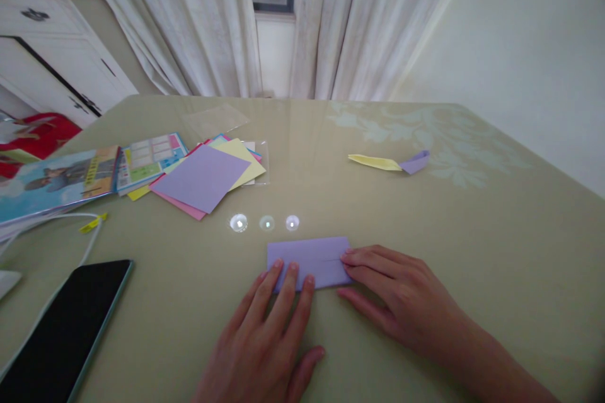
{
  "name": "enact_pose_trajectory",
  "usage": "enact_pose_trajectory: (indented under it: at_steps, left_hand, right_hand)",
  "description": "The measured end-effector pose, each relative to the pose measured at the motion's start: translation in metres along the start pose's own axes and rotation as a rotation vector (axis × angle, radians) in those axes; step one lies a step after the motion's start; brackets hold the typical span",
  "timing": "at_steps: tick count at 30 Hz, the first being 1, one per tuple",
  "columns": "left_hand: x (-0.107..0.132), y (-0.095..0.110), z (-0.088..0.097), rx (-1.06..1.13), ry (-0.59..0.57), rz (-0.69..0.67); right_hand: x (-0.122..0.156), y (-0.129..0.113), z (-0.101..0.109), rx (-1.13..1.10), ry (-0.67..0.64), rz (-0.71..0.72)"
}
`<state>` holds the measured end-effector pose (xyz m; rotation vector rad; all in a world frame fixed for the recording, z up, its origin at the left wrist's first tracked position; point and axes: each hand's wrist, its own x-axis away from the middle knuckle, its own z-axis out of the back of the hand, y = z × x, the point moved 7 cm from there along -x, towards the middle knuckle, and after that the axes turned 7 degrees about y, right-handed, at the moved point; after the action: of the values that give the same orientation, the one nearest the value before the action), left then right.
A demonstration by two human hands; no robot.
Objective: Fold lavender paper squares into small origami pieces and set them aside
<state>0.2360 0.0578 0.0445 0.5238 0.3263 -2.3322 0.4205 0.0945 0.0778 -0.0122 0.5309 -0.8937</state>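
A lilac sheet of paper, folded into a narrow rectangle, lies flat on the table in front of me. My left hand rests open, its fingertips pressing on the sheet's lower left edge. My right hand lies open too, fingers stretched flat on the sheet's right end.
A stack of coloured paper squares, lilac on top, lies to the left with booklets beside it. Folded yellow and lilac pieces sit at the right rear. A dark tablet and a white cable occupy the near left.
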Motion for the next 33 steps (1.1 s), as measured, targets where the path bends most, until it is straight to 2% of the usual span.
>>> enact_pose_trajectory:
  at_steps: [5, 7, 11, 13, 16, 20, 24, 27, 33]
  left_hand:
    - [0.0, 0.0, 0.001, 0.009, -0.023, 0.015]
    - [-0.001, 0.001, 0.001, 0.004, -0.028, 0.014]
    - [-0.003, 0.002, 0.002, -0.009, -0.007, 0.009]
    - [-0.003, 0.003, 0.003, -0.011, 0.002, 0.001]
    - [-0.002, 0.004, 0.004, -0.009, 0.003, -0.003]
    - [0.001, 0.003, 0.006, 0.004, 0.0, -0.014]
    - [0.002, 0.001, 0.006, 0.002, -0.01, -0.036]
    - [0.004, -0.004, 0.007, 0.005, -0.012, -0.06]
    - [0.026, -0.028, 0.024, -0.04, -0.011, -0.092]
  right_hand:
    - [-0.006, -0.001, 0.018, -0.009, 0.145, -0.002]
    - [-0.008, -0.008, 0.018, 0.018, 0.169, 0.033]
    - [-0.005, -0.038, -0.004, 0.081, 0.086, 0.137]
    - [0.001, -0.05, -0.019, 0.148, 0.028, 0.128]
    - [0.012, -0.062, -0.029, 0.228, 0.001, 0.15]
    - [0.022, -0.062, -0.032, 0.268, -0.095, 0.143]
    - [0.025, -0.057, -0.029, 0.253, -0.116, 0.08]
    - [0.029, -0.055, -0.027, 0.209, -0.166, 0.097]
    - [0.04, -0.043, -0.011, 0.215, -0.159, 0.102]
